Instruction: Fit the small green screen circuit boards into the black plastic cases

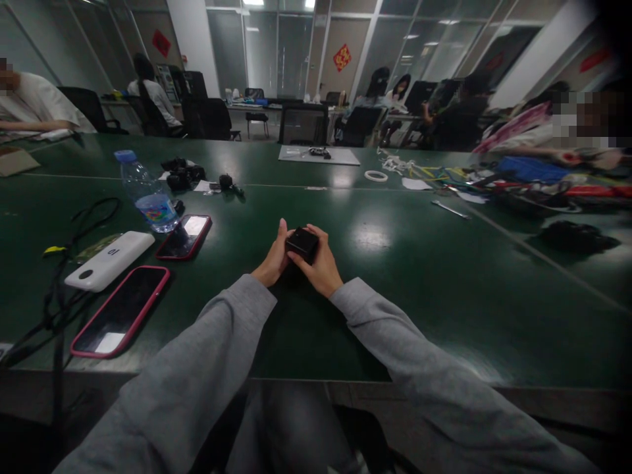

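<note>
Office (head view): glass partitions, a few people well beyond the black box, and a mesh-back chair pretty much straight past it.
Table: big shiny green table, spread out all around the box.
Black box: in front of the person, between both hands; can't tell if it's touching the tabletop.
Left hand: the left hand is up against the box's left side, thumb pointing up.
Right hand: the right hand wraps its right side, thumb along the near edge. So yeah, hands together, clamped on the box.
Phones etc: left of the box, a smaller phone, a white slab marked "10", and a pink-cased phone nearer the person.
Bottle: the blue-capped bottle is left of the box and further back.
Cables: messy pile of cables, well off to the box's right, some of it blurry.
</note>
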`<state>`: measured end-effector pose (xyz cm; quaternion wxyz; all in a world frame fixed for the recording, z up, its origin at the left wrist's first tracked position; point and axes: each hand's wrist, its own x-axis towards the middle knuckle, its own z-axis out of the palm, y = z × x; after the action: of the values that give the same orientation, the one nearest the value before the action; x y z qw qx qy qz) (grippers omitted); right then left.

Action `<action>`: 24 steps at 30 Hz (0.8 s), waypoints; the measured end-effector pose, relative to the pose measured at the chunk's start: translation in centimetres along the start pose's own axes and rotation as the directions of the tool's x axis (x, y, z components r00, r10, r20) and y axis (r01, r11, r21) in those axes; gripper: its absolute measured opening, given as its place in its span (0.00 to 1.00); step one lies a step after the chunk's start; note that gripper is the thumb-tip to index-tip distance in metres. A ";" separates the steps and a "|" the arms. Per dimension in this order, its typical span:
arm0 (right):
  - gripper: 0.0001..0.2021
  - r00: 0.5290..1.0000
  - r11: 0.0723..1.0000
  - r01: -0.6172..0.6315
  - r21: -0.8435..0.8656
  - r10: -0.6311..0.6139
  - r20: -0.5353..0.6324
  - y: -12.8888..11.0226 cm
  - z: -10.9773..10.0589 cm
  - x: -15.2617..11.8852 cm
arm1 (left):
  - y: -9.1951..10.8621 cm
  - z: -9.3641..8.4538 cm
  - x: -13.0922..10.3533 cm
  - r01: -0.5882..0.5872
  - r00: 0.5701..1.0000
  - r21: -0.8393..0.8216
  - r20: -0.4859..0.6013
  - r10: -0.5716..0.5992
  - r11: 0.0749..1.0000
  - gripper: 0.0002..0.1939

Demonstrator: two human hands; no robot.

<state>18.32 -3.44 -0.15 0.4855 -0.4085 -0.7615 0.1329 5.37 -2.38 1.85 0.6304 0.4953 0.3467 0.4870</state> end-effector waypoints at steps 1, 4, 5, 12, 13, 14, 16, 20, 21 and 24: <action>0.34 0.999 0.999 -0.039 0.008 0.039 -0.020 0.1 0.2 0.2 | 0.0 0.0 0.1 0.018 1.000 0.000 0.010 -0.018 1.000 0.40; 0.31 0.992 0.993 -0.114 0.012 0.115 -0.054 0.4 0.9 1.0 | 0.0 -0.2 0.3 0.069 0.998 -0.043 -0.004 -0.069 0.997 0.37; 0.31 0.992 0.994 -0.112 0.008 0.112 -0.059 0.5 1.1 1.3 | 0.0 -0.4 0.4 0.081 0.996 -0.074 -0.018 -0.083 0.994 0.37; 0.34 0.998 0.999 0.050 -0.012 -0.050 -0.032 0.2 1.4 1.4 | -0.2 -1.3 0.9 0.137 0.987 -0.343 -0.026 -0.156 0.929 0.32; 0.35 0.998 0.998 0.063 -0.014 -0.063 -0.021 0.2 1.4 1.3 | -0.2 -1.5 0.9 0.150 0.986 -0.382 -0.017 -0.169 0.912 0.32; 0.35 0.997 0.997 0.077 -0.017 -0.077 -0.009 0.3 1.4 1.2 | -0.1 -1.6 1.0 0.167 0.983 -0.414 -0.006 -0.186 0.895 0.32; 0.34 0.993 0.993 0.117 -0.022 -0.116 0.018 0.3 1.4 1.1 | 0.0 -1.9 1.0 0.194 0.976 -0.459 0.002 -0.217 0.867 0.34; 0.30 0.983 0.983 0.178 -0.039 -0.176 0.044 0.1 1.4 1.1 | 0.2 -2.0 1.0 0.197 0.972 -0.486 -0.019 -0.235 0.852 0.36; 0.29 0.983 0.982 0.181 -0.047 -0.180 0.041 0.0 1.4 1.1 | 0.3 -1.9 1.0 0.194 0.972 -0.488 -0.023 -0.234 0.851 0.36; 0.27 0.982 0.979 0.187 -0.075 -0.184 0.046 -0.2 1.2 1.1 | 0.4 -1.7 0.9 0.193 0.971 -0.495 -0.027 -0.237 0.847 0.37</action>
<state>16.96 -2.49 0.05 0.4644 -0.3518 -0.8102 0.0645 3.94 -1.00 1.79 0.7699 0.2560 0.2927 0.5060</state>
